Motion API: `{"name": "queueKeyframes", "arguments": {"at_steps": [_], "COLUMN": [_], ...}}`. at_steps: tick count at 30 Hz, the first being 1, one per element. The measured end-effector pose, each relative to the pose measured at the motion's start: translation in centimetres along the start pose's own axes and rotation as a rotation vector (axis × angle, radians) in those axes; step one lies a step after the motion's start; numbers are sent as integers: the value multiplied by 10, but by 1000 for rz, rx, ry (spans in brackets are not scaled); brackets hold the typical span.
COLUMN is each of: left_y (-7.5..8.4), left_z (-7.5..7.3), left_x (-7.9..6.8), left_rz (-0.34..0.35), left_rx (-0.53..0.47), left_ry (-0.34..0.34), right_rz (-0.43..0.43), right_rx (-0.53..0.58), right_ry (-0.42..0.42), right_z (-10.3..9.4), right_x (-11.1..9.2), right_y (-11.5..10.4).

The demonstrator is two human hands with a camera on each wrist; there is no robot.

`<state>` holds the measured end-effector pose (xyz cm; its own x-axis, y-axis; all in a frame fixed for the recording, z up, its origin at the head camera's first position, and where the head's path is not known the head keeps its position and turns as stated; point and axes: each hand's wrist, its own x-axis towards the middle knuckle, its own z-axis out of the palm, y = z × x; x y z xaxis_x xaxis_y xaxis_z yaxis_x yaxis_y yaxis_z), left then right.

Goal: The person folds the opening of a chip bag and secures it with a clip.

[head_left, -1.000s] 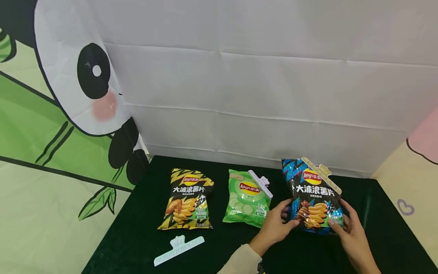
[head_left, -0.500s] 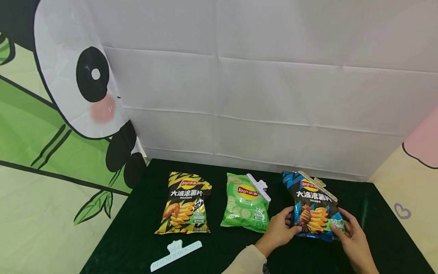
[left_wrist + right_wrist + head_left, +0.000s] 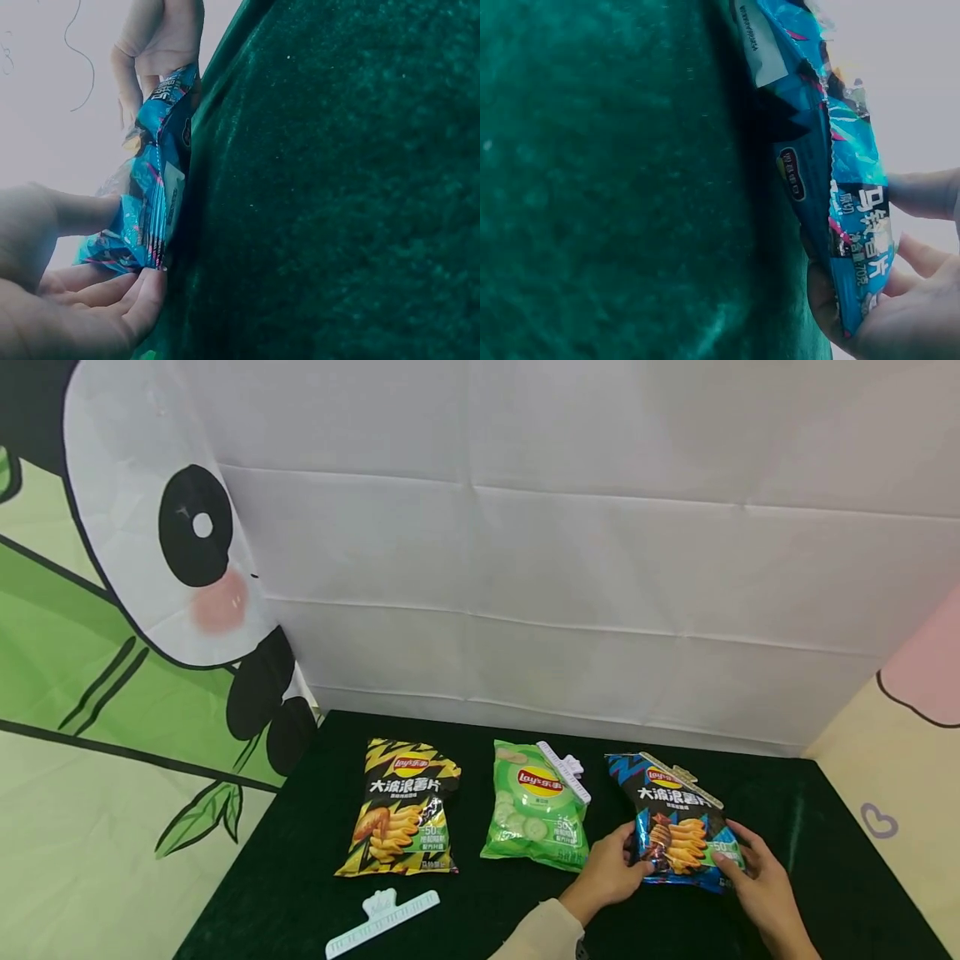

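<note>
A black and blue bag of chips (image 3: 678, 818) lies at the right of the dark green table, its lower end slightly raised in the wrist views. Across its upper right corner sits a gold bag clip (image 3: 682, 778). My left hand (image 3: 609, 868) pinches the bag's lower left edge, thumb on the front and fingers behind. At the lower right edge my right hand (image 3: 767, 885) grips it the same way. In the left wrist view the blue bag (image 3: 150, 180) shows edge-on between both hands. The right wrist view shows its bottom seam and the right hand (image 3: 911, 300).
Left of the held bag lies a green chip bag (image 3: 534, 810) with a white bag clip (image 3: 564, 773) on its corner. Farther left is a yellow and black chip bag (image 3: 402, 814). A pale blue bag clip (image 3: 382, 923) lies in front of it. White cloth (image 3: 480, 568) hangs behind the table.
The blue bag has come down from a tilted-up pose towards the table and shifted slightly left, both hands holding it throughout. The head view has shifted a little.
</note>
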<state>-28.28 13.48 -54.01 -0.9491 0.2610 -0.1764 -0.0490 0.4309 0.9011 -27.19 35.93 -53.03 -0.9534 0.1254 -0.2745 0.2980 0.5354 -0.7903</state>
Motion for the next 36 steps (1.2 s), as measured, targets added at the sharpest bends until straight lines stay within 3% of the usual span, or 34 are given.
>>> {"name": "queueKeyframes", "arguments": {"at_steps": [5, 11, 18, 27, 29, 36], "left_y": [-2, 0, 2, 7, 5, -8], "left_z": [-2, -11, -31, -87, -100, -142], "left_x": [0, -3, -19, -54, -64, -91], "left_rz": [-19, -16, 35, 98, 109, 117], "left_rx": [-15, 46, 38, 3, 6, 34], "left_ry": [3, -11, -46, 33, 55, 131], "right_rz": [-3, 21, 101, 39, 8, -124], "right_rx": [-17, -32, -48, 112, 124, 115], "right_ry": [-9, 10, 65, 308, 329, 286], "right_z": [1, 6, 15, 26, 32, 60], "right_x": [3, 5, -3, -18, -25, -47], "right_y": [-4, -11, -13, -38, -43, -64]}}
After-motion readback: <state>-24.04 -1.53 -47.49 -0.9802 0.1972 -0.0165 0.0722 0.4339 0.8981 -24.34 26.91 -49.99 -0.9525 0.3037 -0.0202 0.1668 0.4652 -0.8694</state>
